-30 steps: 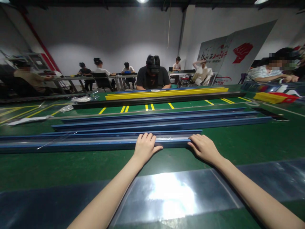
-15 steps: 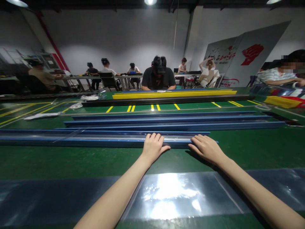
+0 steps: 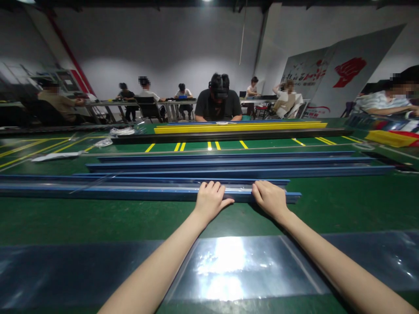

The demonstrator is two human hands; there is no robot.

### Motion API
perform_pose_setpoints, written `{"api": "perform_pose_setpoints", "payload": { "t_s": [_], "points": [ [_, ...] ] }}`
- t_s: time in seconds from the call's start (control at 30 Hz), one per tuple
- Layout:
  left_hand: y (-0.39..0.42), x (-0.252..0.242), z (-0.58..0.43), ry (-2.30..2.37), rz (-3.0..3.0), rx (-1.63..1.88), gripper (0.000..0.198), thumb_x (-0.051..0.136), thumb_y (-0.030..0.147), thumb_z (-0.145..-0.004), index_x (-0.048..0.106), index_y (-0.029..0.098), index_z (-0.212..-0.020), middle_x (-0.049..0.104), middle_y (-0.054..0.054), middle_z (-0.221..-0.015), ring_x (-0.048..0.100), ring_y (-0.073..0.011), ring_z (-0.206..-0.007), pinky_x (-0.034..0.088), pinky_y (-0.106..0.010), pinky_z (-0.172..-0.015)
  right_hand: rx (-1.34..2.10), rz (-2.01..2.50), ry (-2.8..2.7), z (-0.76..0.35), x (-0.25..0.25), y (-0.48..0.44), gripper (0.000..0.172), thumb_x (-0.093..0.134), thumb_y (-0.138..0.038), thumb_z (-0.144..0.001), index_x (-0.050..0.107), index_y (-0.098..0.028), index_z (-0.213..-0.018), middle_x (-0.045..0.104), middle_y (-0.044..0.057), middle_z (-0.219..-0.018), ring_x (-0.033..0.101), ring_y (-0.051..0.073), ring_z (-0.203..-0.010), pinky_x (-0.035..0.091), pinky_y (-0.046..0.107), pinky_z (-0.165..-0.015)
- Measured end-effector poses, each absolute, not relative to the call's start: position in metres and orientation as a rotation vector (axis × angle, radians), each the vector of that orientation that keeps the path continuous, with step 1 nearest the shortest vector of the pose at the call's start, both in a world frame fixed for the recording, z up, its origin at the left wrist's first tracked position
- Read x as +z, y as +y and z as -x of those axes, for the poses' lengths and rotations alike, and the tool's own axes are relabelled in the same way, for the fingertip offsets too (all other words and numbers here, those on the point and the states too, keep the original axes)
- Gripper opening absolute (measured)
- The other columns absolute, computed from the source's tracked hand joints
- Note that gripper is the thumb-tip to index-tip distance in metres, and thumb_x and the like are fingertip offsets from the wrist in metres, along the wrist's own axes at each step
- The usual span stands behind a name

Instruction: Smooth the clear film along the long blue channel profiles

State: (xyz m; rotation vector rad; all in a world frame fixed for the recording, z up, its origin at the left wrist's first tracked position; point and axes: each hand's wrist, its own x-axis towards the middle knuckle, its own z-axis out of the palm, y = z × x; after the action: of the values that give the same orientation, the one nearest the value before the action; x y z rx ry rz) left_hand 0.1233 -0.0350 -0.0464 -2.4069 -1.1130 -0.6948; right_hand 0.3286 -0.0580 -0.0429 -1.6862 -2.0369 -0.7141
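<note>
A long blue channel strip [image 3: 131, 193] lies across the green table, with clear film [image 3: 183, 187] along its groove. My left hand [image 3: 211, 198] is curled over the strip's near edge, its fingers in the groove and its thumb pointing right along the near side. A short way to the right, my right hand [image 3: 270, 198] is closed at the strip near its right end, knuckles up. Whether it pinches the film or the strip's edge is hidden under the fingers. A wide sheet of shiny clear plastic [image 3: 248, 270] lies under my forearms.
More blue strips [image 3: 229, 172] lie just behind. Farther back are a black strip [image 3: 196, 138] and a yellow strip [image 3: 242, 127], before a seated person in dark clothes [image 3: 218, 102]. A yellow tray [image 3: 386, 138] stands at the right, crumpled plastic [image 3: 122, 131] at the back left.
My right hand has moved left along the strip and its fingers have closed, uncovering the strip's right end. My left hand has stayed in place.
</note>
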Motion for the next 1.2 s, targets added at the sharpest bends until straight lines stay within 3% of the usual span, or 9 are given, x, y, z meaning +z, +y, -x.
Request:
{"api": "perform_pose_setpoints", "payload": {
  "t_s": [0.57,1.2],
  "points": [
    [-0.0356,-0.0462,-0.1228,-1.109,2.449,-0.709,0.039,0.048,0.055,-0.077,0.055,0.016,-0.075,0.061,-0.005,-0.078,0.052,-0.0195,-0.076,0.03,-0.033,-0.066,-0.646,1.438,-2.326,-0.3382,-0.0388,-0.0638,0.039,0.028,-0.036,-0.09,0.054,-0.018,-0.067,0.057,0.003,-0.066,0.048,0.014,-0.065,0.028,0.026,-0.06],
    [-0.0346,-0.0491,-0.1218,-1.124,2.446,-0.738,0.04,0.047,0.056,-0.077,0.055,0.017,-0.073,0.061,-0.003,-0.073,0.052,-0.0179,-0.071,0.029,-0.032,-0.066,-0.424,1.456,-2.352,-0.3376,-0.0367,-0.0659,0.036,0.034,-0.039,-0.088,0.062,-0.018,-0.093,0.066,0.006,-0.091,0.057,0.016,-0.082,0.036,0.026,-0.068]
  ]
}}
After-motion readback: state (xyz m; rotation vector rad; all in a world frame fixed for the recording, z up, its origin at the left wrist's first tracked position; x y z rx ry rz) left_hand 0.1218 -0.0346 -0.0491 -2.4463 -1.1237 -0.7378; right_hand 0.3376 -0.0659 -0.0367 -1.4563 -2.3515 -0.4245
